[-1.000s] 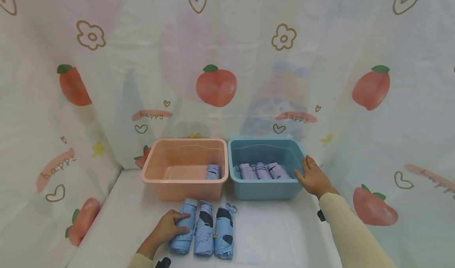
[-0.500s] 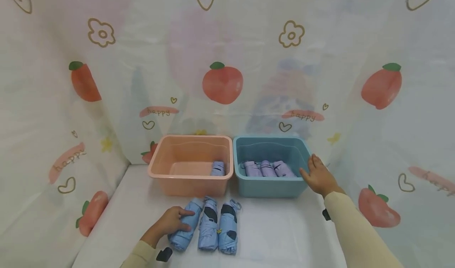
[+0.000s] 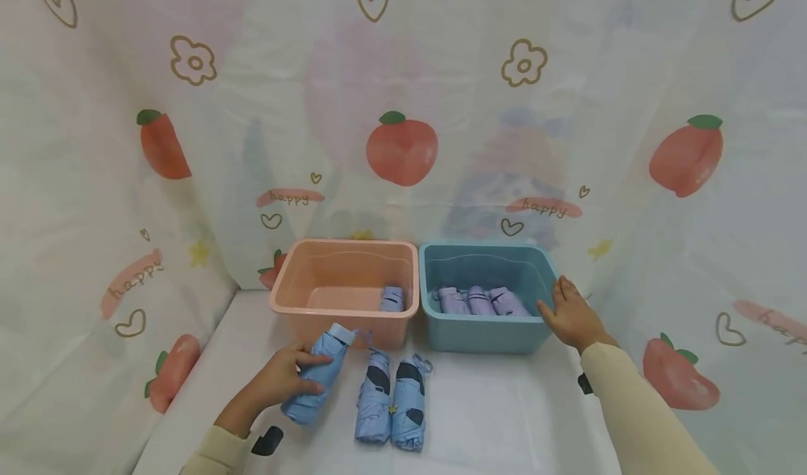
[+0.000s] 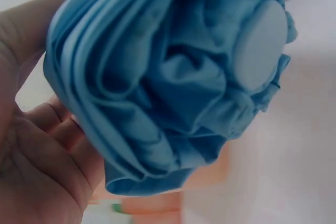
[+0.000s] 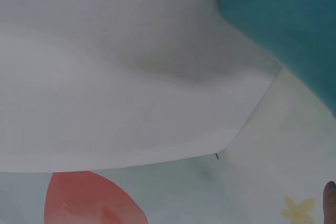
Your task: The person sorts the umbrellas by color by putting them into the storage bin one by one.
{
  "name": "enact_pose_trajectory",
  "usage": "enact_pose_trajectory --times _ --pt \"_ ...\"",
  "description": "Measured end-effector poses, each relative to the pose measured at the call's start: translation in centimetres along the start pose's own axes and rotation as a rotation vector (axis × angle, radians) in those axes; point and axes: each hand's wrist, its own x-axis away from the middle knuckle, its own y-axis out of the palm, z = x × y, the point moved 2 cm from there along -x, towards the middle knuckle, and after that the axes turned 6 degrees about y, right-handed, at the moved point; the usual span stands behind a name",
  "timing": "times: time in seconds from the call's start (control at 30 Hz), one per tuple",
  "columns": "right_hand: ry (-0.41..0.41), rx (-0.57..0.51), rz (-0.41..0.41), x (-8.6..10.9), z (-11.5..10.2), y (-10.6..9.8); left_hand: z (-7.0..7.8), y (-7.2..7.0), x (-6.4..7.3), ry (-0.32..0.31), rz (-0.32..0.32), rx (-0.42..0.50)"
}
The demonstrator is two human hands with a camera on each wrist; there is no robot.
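Observation:
My left hand (image 3: 279, 378) grips a light blue folded umbrella (image 3: 315, 384) between thumb and fingers, tilted and raised in front of the peach bin (image 3: 353, 324). The left wrist view shows the umbrella's gathered fabric (image 4: 184, 87) and a pale round end close up. Two more blue folded umbrellas, one (image 3: 375, 405) beside the other (image 3: 408, 408), lie side by side on the white table. My right hand (image 3: 575, 321), fingers extended, touches the right rim of the teal bin (image 3: 485, 338). In the right wrist view, the teal bin's wall (image 5: 289, 19) fills the upper right corner.
Inside the teal bin lie three lilac folded umbrellas (image 3: 480, 301). One bluish-purple umbrella (image 3: 392, 299) sits at the right end of the peach bin. Both bins stand close together against the patterned back curtain (image 3: 403, 76); similar curtains rise on both sides.
The left hand has lifted the leftmost blue umbrella and drawn it left, away from the other two. The right hand stays at the teal bin. The head view has shifted slightly.

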Motion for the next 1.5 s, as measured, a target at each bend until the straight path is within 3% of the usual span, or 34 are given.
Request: enact_pose_trajectory --times 0.3,0.53,0.73,0.93,1.17,1.5 --pt "0.000 0.003 -0.005 0.2 0.5 -0.2 2.9 -5.2 -1.7 0.063 0.052 -0.125" --pt "-0.021 0.046 0.012 0.6 0.3 -0.9 3.7 -9.5 -4.7 0.133 0.027 -0.236" --pt "-0.024 0.103 -0.024 0.5 -0.1 -0.9 3.9 -11.9 -7.6 0.172 0.012 -0.296" --pt "-0.025 0.094 -0.012 0.5 0.4 -0.4 3.6 -12.8 -10.7 0.113 0.010 -0.272" --pt "-0.032 0.097 -0.003 0.3 0.4 -0.2 2.8 -12.9 -13.5 0.076 -0.008 -0.250" --pt "-0.026 0.093 -0.003 0.2 -0.1 -0.1 0.8 -11.6 -16.9 0.012 -0.148 -0.272"
